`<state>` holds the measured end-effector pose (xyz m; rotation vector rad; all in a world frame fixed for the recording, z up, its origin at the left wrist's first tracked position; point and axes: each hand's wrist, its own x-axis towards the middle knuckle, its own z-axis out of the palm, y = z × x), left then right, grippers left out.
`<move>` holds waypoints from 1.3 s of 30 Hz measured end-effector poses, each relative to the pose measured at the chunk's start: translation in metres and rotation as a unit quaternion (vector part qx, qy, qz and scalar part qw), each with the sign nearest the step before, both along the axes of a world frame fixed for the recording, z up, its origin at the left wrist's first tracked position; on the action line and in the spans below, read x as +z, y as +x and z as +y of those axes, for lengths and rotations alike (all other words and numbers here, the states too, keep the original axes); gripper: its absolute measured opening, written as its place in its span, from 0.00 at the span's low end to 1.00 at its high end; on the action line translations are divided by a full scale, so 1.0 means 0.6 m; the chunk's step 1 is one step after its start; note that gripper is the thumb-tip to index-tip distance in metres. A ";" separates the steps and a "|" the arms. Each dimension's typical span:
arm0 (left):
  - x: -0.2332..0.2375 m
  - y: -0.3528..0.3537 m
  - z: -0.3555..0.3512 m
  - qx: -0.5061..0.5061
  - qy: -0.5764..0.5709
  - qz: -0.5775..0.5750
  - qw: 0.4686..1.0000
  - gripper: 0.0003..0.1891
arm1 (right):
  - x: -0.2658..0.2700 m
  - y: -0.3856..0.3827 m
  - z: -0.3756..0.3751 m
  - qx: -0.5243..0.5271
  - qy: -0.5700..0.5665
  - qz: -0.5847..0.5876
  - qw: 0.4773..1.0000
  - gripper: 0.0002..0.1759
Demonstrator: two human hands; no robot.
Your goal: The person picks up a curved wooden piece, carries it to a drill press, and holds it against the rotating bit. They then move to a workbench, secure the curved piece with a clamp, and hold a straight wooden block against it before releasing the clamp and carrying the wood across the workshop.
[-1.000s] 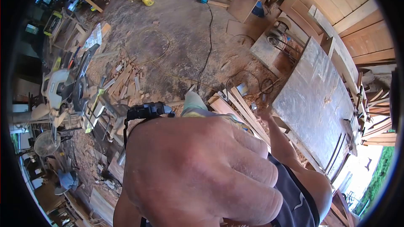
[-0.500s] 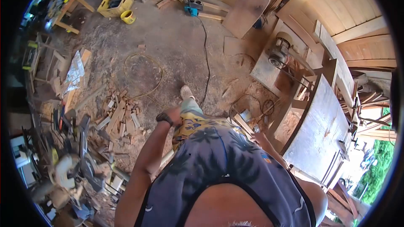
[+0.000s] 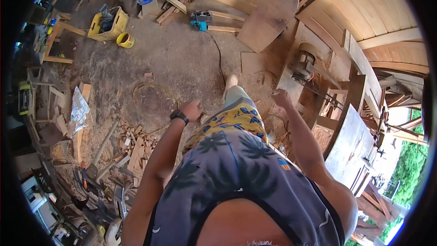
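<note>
My left hand [image 3: 191, 110], with a dark watch [image 3: 179, 117] on its wrist, hangs beside the yellow patterned shorts [image 3: 230, 120]. Its fingers are loosely bent and apart, and it holds nothing that I can see. On the other side, my right hand [image 3: 283, 99] is raised in front of the body with its fingers closed. Something small and pale shows at its fingertips, too small to name. Beyond this hand, a dusty electric motor [image 3: 304, 64] sits on a board.
A cable runs from a blue power tool [image 3: 199, 23] along the floor. Left of it stand a yellow crate [image 3: 119, 23] and a yellow bucket [image 3: 125, 40]. Wood offcuts [image 3: 136, 148] lie at the left, near a coiled hose [image 3: 134, 95]. A machine table [image 3: 350, 143] is at the right.
The view has moved forward over the floor. My right hand has risen from beside the hip to in front of the body. A different foot is now forward.
</note>
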<state>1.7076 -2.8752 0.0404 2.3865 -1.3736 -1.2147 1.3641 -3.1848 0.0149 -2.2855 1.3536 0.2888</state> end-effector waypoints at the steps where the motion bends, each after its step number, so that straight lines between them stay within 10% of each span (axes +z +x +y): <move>1: 0.025 0.010 -0.051 0.002 -0.013 0.015 1.000 0.26 | -0.048 0.026 -0.051 0.056 0.003 0.045 0.997 0.20; 4: 0.037 0.039 -0.176 -0.012 -0.030 0.059 0.998 0.25 | -0.130 0.152 -0.201 0.232 -0.041 0.128 0.963 0.19; 6: 0.007 0.071 -0.262 -0.028 -0.033 0.087 0.995 0.25 | -0.046 0.288 -0.246 0.023 0.054 0.049 0.997 0.17; 8: -0.036 0.097 -0.338 -0.046 -0.054 0.154 0.985 0.23 | -0.213 0.356 -0.361 0.160 0.003 0.029 0.987 0.20; 13: -0.119 0.141 -0.557 0.063 -0.006 0.205 0.977 0.21 | -0.538 0.519 -0.557 0.053 0.254 0.144 0.955 0.25; 17: -0.172 0.164 -0.766 0.121 -0.124 0.261 0.950 0.19 | -0.620 0.655 -0.654 0.187 0.273 0.252 0.910 0.28; 21: -0.291 0.168 -0.891 0.213 -0.084 0.275 0.934 0.18 | -0.828 0.725 -0.709 -0.001 0.218 0.127 0.968 0.32; 24: -0.370 0.175 -0.927 0.242 -0.101 0.243 0.934 0.16 | -0.875 0.782 -0.738 -0.259 0.420 0.018 0.870 0.46; 29: -0.404 0.184 -0.959 0.228 -0.126 0.253 0.932 0.16 | -1.001 0.848 -0.760 -0.300 0.452 -0.007 0.840 0.56; 37: -0.422 0.224 -0.968 0.291 -0.197 0.260 0.900 0.19 | -1.152 0.913 -0.776 -0.470 0.480 -0.077 0.737 0.35; 39: -0.422 0.225 -0.971 0.305 -0.208 0.272 0.889 0.20 | -1.124 0.926 -0.764 -0.446 0.426 -0.074 0.783 0.33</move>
